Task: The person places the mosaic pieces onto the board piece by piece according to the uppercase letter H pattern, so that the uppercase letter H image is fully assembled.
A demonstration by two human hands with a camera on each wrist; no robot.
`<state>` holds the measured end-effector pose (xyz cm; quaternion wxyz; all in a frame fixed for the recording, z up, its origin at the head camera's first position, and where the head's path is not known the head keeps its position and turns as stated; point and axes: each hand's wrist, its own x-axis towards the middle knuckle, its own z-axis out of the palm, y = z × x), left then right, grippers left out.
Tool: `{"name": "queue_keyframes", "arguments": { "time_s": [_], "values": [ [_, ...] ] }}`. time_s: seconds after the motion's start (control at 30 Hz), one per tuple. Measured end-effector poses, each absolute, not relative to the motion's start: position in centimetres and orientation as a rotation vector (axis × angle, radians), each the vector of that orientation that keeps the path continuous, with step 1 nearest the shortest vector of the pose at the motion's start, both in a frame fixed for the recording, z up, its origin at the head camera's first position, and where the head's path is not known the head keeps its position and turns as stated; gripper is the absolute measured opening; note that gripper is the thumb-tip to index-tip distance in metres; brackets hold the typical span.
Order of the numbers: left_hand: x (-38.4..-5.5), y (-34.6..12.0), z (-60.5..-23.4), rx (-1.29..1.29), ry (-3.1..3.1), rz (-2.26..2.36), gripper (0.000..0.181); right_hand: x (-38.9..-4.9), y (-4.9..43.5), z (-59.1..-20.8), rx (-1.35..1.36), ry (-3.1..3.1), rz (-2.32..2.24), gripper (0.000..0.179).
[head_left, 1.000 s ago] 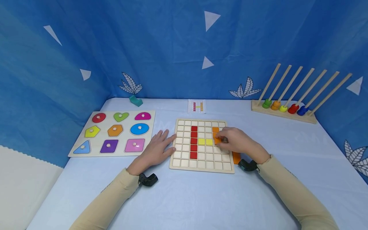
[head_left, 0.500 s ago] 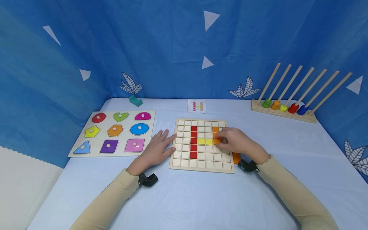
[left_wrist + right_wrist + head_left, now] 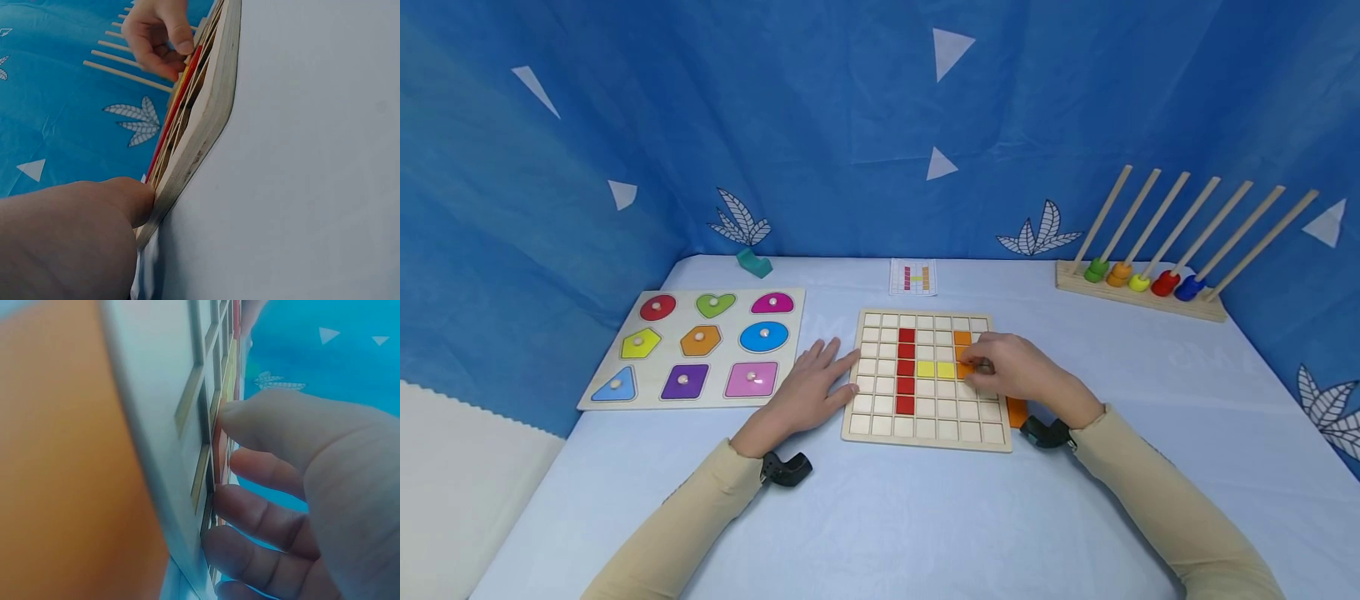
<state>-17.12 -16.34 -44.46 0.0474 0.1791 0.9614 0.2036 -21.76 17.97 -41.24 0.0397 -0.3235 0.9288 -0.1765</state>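
A wooden grid board (image 3: pixel 947 430) lies on the table with a column of several red tiles (image 3: pixel 906 387), two yellow tiles (image 3: pixel 945 370) and an orange column (image 3: pixel 962 337) on it. My right hand (image 3: pixel 1022 368) pinches an orange tile (image 3: pixel 965 371) in its square, just right of the yellow ones; the right wrist view has the thumb (image 3: pixel 262 422) and curled fingers right at the grid. Flat on the table beside the board's left edge, my left hand (image 3: pixel 808 390) spreads its fingers, with the thumb touching the rim. Part of the orange column is hidden behind my right fingers.
Orange material (image 3: pixel 1017 412) shows beside the board's right edge. A small pattern card (image 3: pixel 913 287) lies behind it. The knobbed shape puzzle (image 3: pixel 715 371) is at left, a teal block (image 3: pixel 754 264) beyond it. A peg stand (image 3: pixel 1150 297) with coloured rings stands back right.
The orange tile under my right fingers has shifted slightly and sits straighter in its square. My left hand and the board have stayed put.
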Motion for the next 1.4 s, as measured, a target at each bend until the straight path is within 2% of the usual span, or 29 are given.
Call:
{"name": "queue_keyframes", "arguments": {
  "time_s": [0.9, 1.4],
  "values": [
    [-17.1, -16.4, -44.4, 0.532, 2.920, 0.626, 0.064, -21.8, 18.3, -41.1, -0.958, 2.835, -0.505, 0.023],
    [-17.1, -16.3, -44.4, 0.535, 2.928, 0.624, 0.064, -20.6, 20.7, -40.2, -0.833, 2.886, -0.492, 0.022]
  ]
}}
